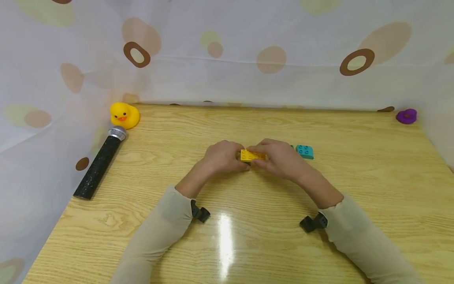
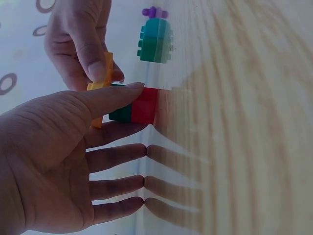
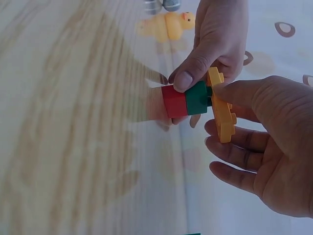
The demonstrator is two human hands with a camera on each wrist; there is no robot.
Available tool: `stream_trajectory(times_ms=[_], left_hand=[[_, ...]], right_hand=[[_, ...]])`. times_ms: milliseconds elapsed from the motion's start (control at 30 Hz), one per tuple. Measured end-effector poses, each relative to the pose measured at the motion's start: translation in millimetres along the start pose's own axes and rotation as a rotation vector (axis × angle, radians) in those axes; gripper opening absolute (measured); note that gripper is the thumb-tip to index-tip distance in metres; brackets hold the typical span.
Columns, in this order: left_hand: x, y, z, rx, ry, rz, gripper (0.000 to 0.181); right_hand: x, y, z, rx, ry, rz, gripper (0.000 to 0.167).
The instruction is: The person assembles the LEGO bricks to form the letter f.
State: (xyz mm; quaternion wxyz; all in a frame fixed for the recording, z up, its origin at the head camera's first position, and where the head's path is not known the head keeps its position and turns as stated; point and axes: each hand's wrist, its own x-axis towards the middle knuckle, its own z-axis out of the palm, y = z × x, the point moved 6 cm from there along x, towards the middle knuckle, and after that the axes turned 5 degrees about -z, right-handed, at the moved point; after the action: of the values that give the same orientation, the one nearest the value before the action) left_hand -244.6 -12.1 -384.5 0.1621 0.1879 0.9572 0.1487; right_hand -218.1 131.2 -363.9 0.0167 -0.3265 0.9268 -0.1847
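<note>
Pinching a green brick (image 3: 196, 100) and the red brick (image 3: 174, 105) under it between thumb and index finger, the person's left hand (image 1: 224, 157) steadies this small stack near the middle of the tabletop (image 1: 266, 252). The right hand (image 1: 282, 159) grips a yellow brick (image 1: 245, 155) by thumb and fingers, slightly tilted against the green brick's top, where a stud shows in the gap. A teal brick (image 1: 305, 152) sits just beyond the right hand, while a yellow duck (image 1: 125, 116) and a microphone (image 1: 99, 166) lie well apart at the left.
</note>
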Motion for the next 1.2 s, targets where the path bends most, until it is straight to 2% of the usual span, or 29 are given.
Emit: stream_trajectory(times_ms=[633,1000,1200], left_hand=[[1.3,-1.2,2.1,-0.03,-0.004,0.004,0.037],[1.9,-2.0,-0.1,-0.032,0.006,-0.004,0.04],[2.4,-1.4,1.4,-0.035,-0.007,-0.001,0.035]], right_hand=[[2.5,-7.4,-2.4,-0.047,-0.012,-0.008,0.042],[6.7,-7.4,-4.1,-0.03,-0.023,-0.009,0.04],[5.0,-3.4,-1.1,-0.016,-0.04,-0.003,0.039]])
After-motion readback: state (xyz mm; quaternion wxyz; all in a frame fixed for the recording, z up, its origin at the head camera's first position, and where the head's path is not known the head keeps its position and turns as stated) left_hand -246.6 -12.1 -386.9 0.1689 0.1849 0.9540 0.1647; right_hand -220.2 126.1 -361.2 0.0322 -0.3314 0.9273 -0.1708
